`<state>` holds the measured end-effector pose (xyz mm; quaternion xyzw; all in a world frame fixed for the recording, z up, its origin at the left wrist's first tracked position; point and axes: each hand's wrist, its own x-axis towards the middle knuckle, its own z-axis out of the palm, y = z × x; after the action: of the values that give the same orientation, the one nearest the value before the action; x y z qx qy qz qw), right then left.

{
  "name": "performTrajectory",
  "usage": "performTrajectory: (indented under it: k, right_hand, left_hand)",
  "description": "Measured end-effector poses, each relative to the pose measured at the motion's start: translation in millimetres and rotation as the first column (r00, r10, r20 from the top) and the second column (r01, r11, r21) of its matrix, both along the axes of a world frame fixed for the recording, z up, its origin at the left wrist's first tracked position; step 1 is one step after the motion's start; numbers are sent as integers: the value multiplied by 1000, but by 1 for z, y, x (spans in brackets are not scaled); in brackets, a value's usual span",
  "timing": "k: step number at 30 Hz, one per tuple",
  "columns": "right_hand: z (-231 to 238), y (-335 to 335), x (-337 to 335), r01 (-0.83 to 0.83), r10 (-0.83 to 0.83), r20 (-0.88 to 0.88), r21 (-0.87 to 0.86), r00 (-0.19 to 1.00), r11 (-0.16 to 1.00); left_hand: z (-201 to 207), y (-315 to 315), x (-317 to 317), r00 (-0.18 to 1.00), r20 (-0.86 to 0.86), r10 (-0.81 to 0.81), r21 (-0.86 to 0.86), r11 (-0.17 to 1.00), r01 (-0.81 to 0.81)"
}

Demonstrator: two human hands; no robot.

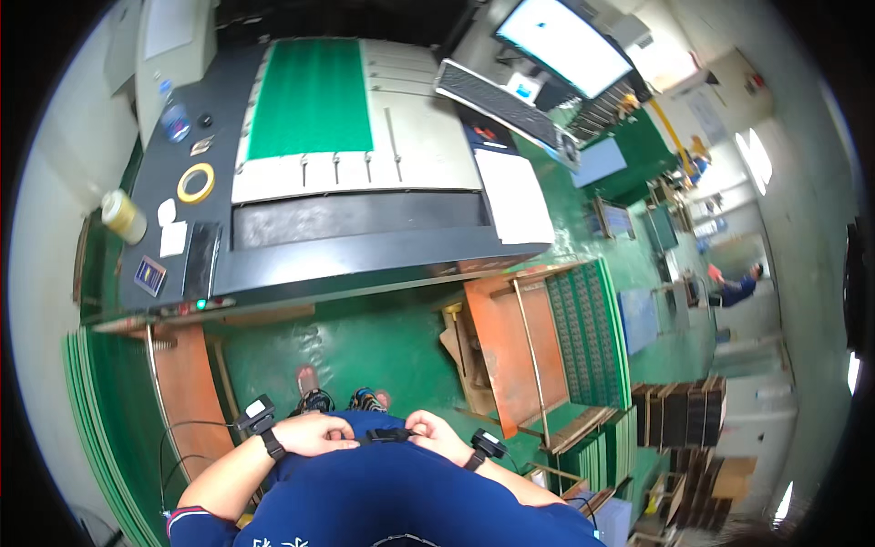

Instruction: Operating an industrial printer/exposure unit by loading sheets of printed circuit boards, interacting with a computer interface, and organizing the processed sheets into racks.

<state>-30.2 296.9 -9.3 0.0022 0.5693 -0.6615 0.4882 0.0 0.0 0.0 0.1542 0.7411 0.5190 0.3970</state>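
Both hands rest low at my waist, against the front of my blue shirt. My left hand [319, 434] lies with loosely stretched fingers, their tips beside a small black strap-like item [390, 436]. On the other side of that item is my right hand [440, 438], its fingers slightly bent and apart, touching the shirt. Nothing shows in either hand, though the undersides are hidden. A small black camera is strapped to each wrist, the left camera [258, 415] and the right camera [489, 444]. Ahead stands a dark machine table [346, 264] bearing a green panel [314, 96].
Yellow tape [196, 182], a water bottle [173, 114] and a phone-like card [149, 275] lie on the table's left. A keyboard [492, 96] and monitor [565, 41] stand at the right. Orange-sided racks [510, 356] holding green boards flank my feet. A distant person [740, 288] is at right.
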Motion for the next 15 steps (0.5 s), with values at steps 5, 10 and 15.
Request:
performTrajectory:
  k: [5, 10, 15]
  right_hand:
    - [6, 19, -26, -368, 361, 120, 43, 925, 929]
    - [17, 14, -1, -408, 393, 128, 113, 910, 906]
    - [8, 46, 45, -116, 115, 463, -28, 879, 993]
  left_hand:
    - [5, -1, -14, 998, 61, -24, 132, 991, 16]
    - [9, -24, -14, 995, 95, 26, 82, 996, -34]
    - [5, -35, -10, 982, 185, 20, -42, 999, -13]
